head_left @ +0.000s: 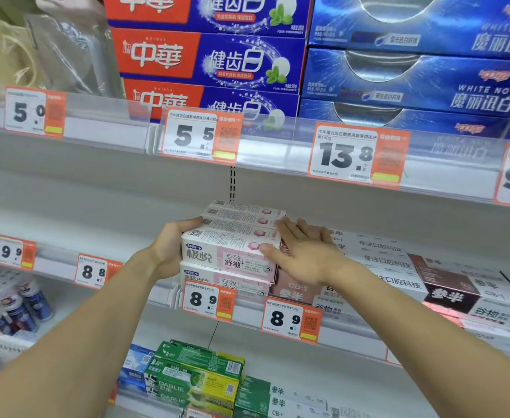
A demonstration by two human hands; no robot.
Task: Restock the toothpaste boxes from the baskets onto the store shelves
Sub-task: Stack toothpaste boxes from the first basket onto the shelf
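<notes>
Both hands are on a block of pink-and-white toothpaste boxes standing on the middle shelf, directly behind the shelf's front rail. The block is two layers high at the front, with further rows running back toward the rear wall.

Left hand: wrapped around the left end of the top front box, thumb lying over the upper edge, remaining fingers hidden behind the box end. Right hand: fingers straight and spread, flat against the right end of the same top layer, thumb tip touching the front face near the right edge. It grips nothing.

Edges:
- The front faces of the block sit just behind an orange price tag marked 8.9, which covers part of the lower box.
- The right side of the block touches or nearly touches a row of brown and white boxes; the right hand lies between the two groups.
- A dark slotted upright shows on the rear wall above the block.

Open room: left of the block, the middle shelf surface is bare as far as the tags marked 8.8 and 9.9. Above the block, free height remains below the upper shelf rail.

The upper shelf holds red-and-blue boxes and blue boxes. The lower shelf holds green boxes.
</notes>
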